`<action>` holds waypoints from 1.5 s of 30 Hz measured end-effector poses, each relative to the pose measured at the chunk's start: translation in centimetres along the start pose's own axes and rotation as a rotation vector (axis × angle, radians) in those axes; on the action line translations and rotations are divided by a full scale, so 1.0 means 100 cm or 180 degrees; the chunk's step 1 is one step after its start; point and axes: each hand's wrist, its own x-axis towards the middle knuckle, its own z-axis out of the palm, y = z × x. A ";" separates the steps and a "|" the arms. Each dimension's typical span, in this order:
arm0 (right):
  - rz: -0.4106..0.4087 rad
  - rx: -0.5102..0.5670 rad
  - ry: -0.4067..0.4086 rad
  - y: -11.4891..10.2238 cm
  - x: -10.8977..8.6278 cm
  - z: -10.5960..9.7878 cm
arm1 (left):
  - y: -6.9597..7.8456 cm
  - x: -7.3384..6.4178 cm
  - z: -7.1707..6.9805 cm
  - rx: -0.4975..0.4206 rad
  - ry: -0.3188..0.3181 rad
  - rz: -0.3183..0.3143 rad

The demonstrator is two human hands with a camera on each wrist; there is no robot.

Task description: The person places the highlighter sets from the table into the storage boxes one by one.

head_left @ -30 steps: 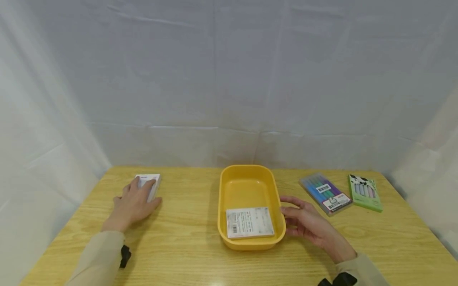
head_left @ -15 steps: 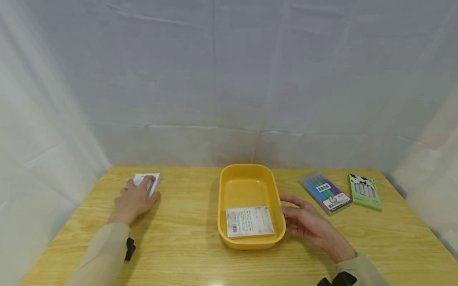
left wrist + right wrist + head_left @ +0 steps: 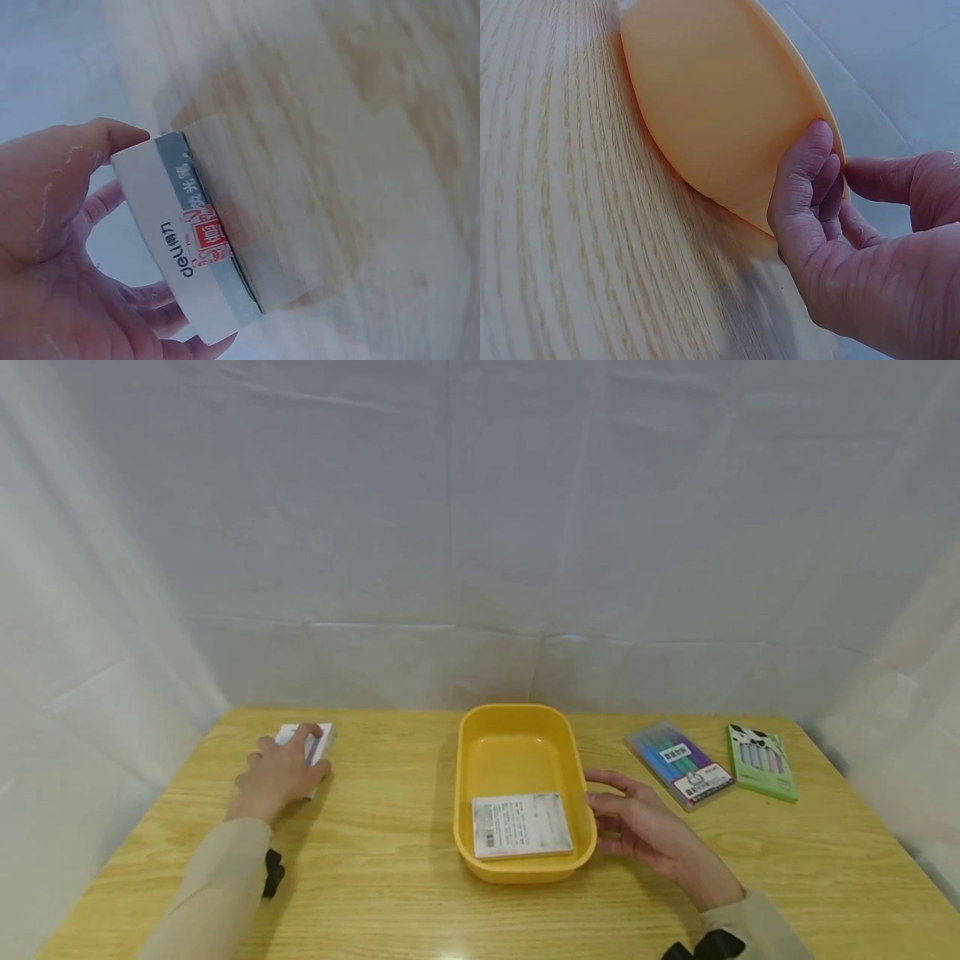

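Observation:
At the far left of the table, my left hand (image 3: 279, 774) grips a flat white box (image 3: 324, 747) from above. In the left wrist view, the thumb and fingertips hold opposite ends of this box (image 3: 180, 244), which carries "deli" lettering, a grey band and a red stamp mark. Whether it touches the table is hard to tell. My right hand (image 3: 648, 831) pinches the right rim of a yellow plastic bin (image 3: 517, 714), thumb on the rim and fingers against the outer wall (image 3: 705, 90). Inside the bin's near half lies a flat white pack (image 3: 522, 827) with printed text and a barcode.
Right of the bin lies a clear case of coloured pens (image 3: 681, 765). Beyond it is a green box (image 3: 763, 763) with a cow pattern and pastel pens or markers. A pale sheet (image 3: 480, 527) hangs behind the wooden table (image 3: 375, 893) and along both sides.
My left hand's fingers have drawn in around the ends of the white box, and the hand has shifted slightly. My right hand stays on the bin's rim.

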 end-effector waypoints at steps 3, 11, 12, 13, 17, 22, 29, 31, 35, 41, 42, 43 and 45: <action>-0.0010 -0.0001 -0.0011 0.001 0.000 0.000 | 0.000 0.000 -0.002 0.0017 -0.0024 -0.0002; 0.0002 0.0017 0.0003 0.000 0.000 0.000 | 0.002 0.000 -0.004 0.0147 0.0041 0.0049; 0.0006 0.0020 0.0011 0.000 0.000 0.000 | 0.002 0.000 -0.004 0.0154 0.0062 0.0053; 0.0012 0.0023 0.0017 0.000 0.000 0.001 | 0.002 0.000 -0.004 0.0163 0.0087 0.0060; 0.0018 0.0027 0.0039 0.000 0.000 0.001 | 0.004 -0.002 -0.004 0.0179 0.0185 0.0091; 0.0015 0.0026 0.0033 -0.001 0.000 0.001 | 0.003 -0.003 -0.003 0.0197 0.0299 0.0212; 0.0019 0.0026 0.0014 -0.001 -0.001 0.002 | 0.004 -0.003 0.002 0.0130 0.0602 0.0431; 0.0019 0.0023 0.0020 -0.001 -0.001 0.002 | 0.006 -0.004 0.002 0.0115 0.0674 0.0492; 0.0018 0.0023 0.0024 -0.001 0.000 0.002 | 0.013 -0.006 0.000 0.0085 0.0785 0.0601; 0.0021 0.0039 0.0016 -0.001 0.001 0.001 | 0.025 -0.013 0.000 0.0119 0.0993 0.0791; 0.0018 0.0043 0.0011 0.000 0.001 0.001 | 0.027 -0.014 0.000 0.0117 0.1037 0.0823; 0.0014 0.0047 0.0000 0.000 0.001 0.000 | 0.029 -0.016 0.000 0.0110 0.1079 0.0856; 0.0013 0.0069 -0.0025 0.000 0.001 0.000 | 0.034 -0.019 0.000 0.0111 0.1157 0.0915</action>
